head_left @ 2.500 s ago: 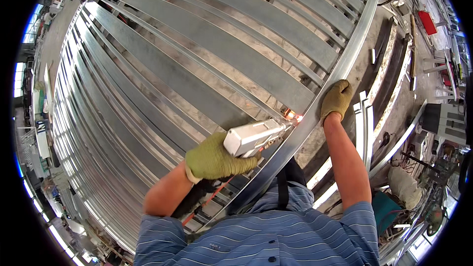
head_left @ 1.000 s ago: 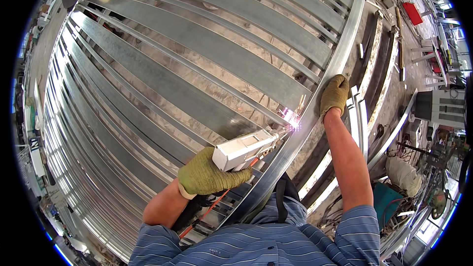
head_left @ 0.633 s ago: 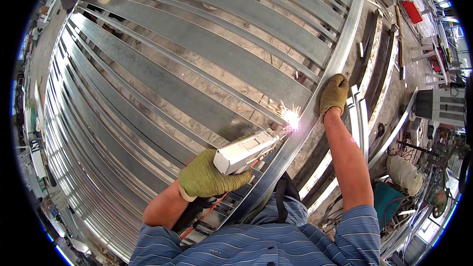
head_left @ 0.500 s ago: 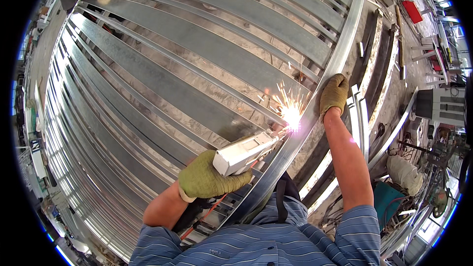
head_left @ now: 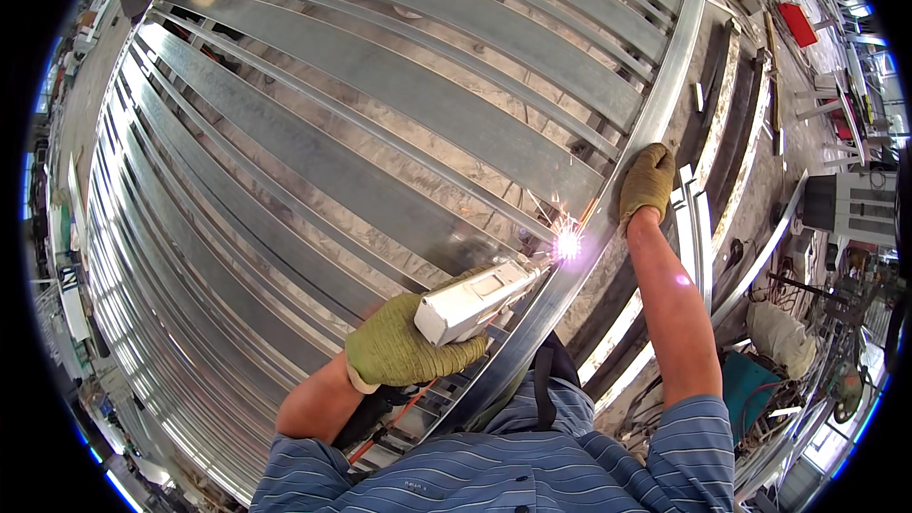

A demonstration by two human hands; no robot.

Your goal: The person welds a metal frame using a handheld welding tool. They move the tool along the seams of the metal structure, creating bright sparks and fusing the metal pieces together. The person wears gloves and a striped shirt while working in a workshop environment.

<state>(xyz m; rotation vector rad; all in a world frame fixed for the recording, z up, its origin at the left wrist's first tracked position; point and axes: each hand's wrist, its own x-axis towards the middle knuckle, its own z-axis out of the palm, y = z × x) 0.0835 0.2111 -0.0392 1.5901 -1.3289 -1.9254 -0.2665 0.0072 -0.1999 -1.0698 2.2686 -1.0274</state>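
My left hand [head_left: 399, 347], in an olive-green glove, is closed round a boxy white welding gun [head_left: 480, 299]. The gun's nozzle meets the joint where a thin slat [head_left: 370, 128] joins the edge rail [head_left: 655, 119] of a large metal frame. A bright pinkish-white glow with short sparks [head_left: 567, 243] burns there and hides the joint itself. Farther right along the same rail, my right hand [head_left: 649, 180], gloved alike, grips its outer side with the fingers curled. An orange-red cable [head_left: 404, 413] runs below the left hand.
Wide flat bars [head_left: 380, 66] alternate with thin slats across the frame. Beyond its right edge, long metal bars [head_left: 719, 114] lie on the floor. Farther right stand a grey cabinet-like unit [head_left: 848, 204], a pale sack [head_left: 784, 337], a teal panel [head_left: 748, 389] and a red box [head_left: 796, 25].
The spray of sparks has shrunk to a smaller, rounder glow. The welding gun and both hands have shifted very slightly to the right in the picture.
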